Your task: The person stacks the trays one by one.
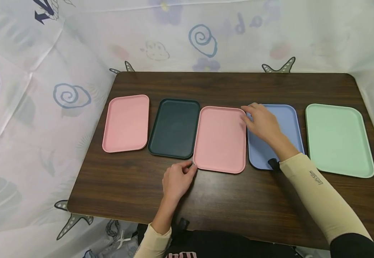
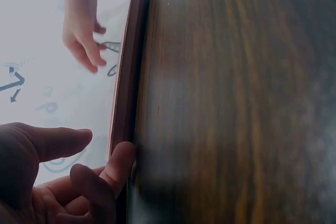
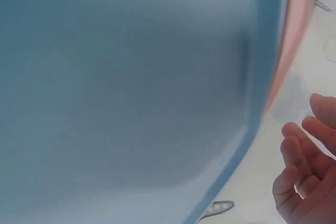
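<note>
The middle pink tray [image 1: 220,141] lies flat on the table [image 1: 229,200], third of five in a row; I see its smooth, flat floor within a low rim. I have the left hand [image 1: 177,179] touching its near left corner, thumb and fingers apart, gripping nothing. The right hand [image 1: 264,123] extends over the blue tray [image 1: 288,125] to the far right corner, fingers loosely bent; whether they touch, I can't tell. Leftward sit the dark green tray [image 1: 175,129] and another pink tray [image 1: 127,123]; far right, the pale green tray [image 1: 338,139]. All are rounded rectangles on dark, streaked wood grain.
</note>
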`<state>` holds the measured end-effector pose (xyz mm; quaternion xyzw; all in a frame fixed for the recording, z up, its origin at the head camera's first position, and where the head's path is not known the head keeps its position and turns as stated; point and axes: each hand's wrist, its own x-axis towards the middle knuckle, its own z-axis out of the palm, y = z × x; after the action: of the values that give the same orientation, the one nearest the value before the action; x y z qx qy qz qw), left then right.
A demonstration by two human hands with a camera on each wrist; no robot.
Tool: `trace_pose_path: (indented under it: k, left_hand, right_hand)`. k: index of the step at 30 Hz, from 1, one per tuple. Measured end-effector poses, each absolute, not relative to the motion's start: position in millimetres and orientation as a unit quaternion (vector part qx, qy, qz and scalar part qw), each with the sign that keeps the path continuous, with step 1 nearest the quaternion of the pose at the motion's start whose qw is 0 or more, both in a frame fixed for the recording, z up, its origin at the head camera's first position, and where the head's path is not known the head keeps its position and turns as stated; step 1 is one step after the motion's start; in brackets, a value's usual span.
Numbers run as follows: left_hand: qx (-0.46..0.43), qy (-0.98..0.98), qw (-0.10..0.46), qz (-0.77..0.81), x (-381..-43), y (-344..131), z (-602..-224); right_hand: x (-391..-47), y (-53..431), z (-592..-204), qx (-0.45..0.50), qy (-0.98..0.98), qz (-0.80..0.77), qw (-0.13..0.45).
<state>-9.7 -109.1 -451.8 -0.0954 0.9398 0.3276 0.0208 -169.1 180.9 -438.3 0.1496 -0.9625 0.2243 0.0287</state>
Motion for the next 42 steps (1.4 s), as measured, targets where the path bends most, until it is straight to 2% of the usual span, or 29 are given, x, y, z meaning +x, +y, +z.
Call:
trace_pose_path:
  k: [18,31,42]
  left_hand:
    - [-0.121,0.910,0.023,0.396,-17,-100,-459]
    - [-0.110,0.909,0.034,0.400,-12,-95,-455]
    - [-0.099,0.908,0.055,0.403,-17,-89,-449]
  right_hand:
    - [-204,171,-443,0.192,-0.975,0.115,0.006]
    - [-212,172,-445,0.145,-0.978,0.135,-0.067]
    - [-218,175,-439,0.141,-0.966,0.213,-0.039]
